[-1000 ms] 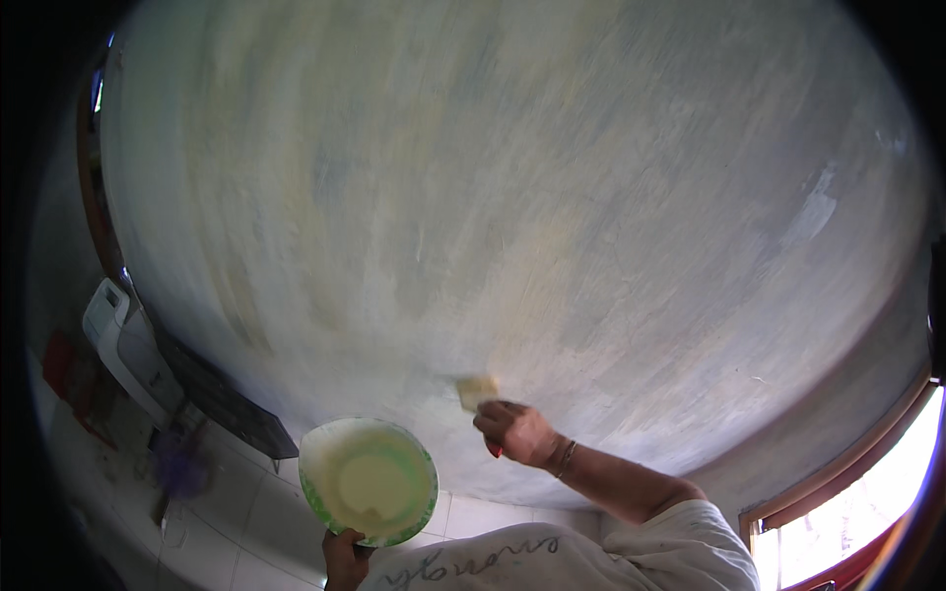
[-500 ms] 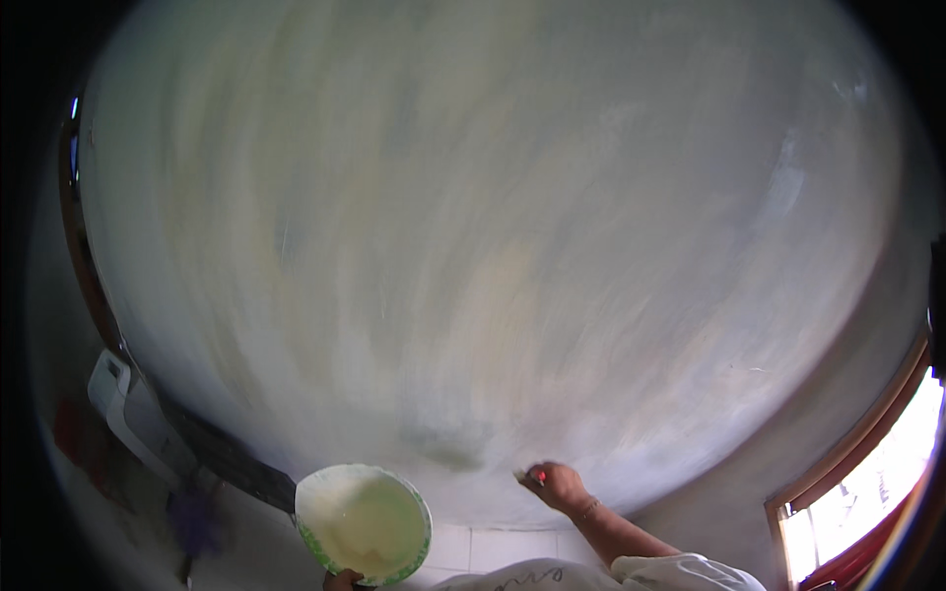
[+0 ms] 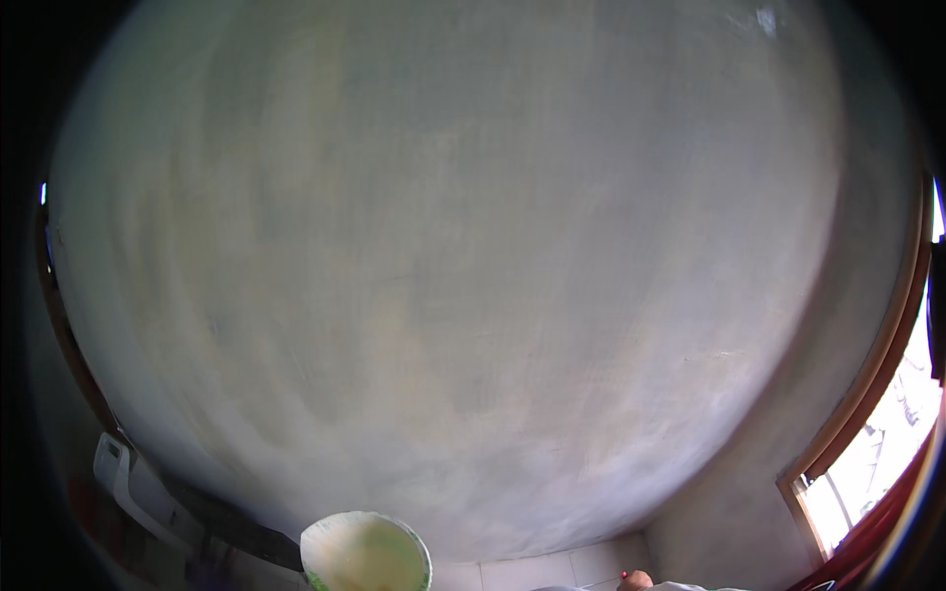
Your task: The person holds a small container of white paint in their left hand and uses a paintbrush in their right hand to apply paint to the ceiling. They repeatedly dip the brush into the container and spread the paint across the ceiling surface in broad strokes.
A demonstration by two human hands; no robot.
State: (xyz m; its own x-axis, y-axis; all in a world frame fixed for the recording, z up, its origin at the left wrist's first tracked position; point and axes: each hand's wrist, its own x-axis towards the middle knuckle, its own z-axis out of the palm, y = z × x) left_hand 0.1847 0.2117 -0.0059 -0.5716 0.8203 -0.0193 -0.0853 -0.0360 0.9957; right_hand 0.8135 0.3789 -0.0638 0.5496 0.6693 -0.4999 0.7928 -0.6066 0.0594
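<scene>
At the lower edge, part of my right hand (image 3: 637,581) shows, closed, with a small red bit of what it grips (image 3: 624,574) beside the fingers. Half a second ago this hand held what looks like a paintbrush; most of it is now cut off. To the left, a white and green bucket (image 3: 314,544) stands tilted toward me, with pale, creamy liquid (image 3: 379,563) inside. My left hand, which was at the bucket's lower rim before, is out of the picture. Ahead rises a broad wall (image 3: 443,295) streaked grey and pale yellow.
A white plastic chair (image 3: 123,483) stands at the lower left beside a dark strip along the wall's foot. At right is a wood-framed window (image 3: 857,492) with a red curtain (image 3: 887,517). Pale floor tiles (image 3: 522,573) lie below the wall.
The view has tilted up and shifted right. My right hand has dropped from near the wall's foot to the lower edge. The bucket sits lower, and my left hand has left the picture.
</scene>
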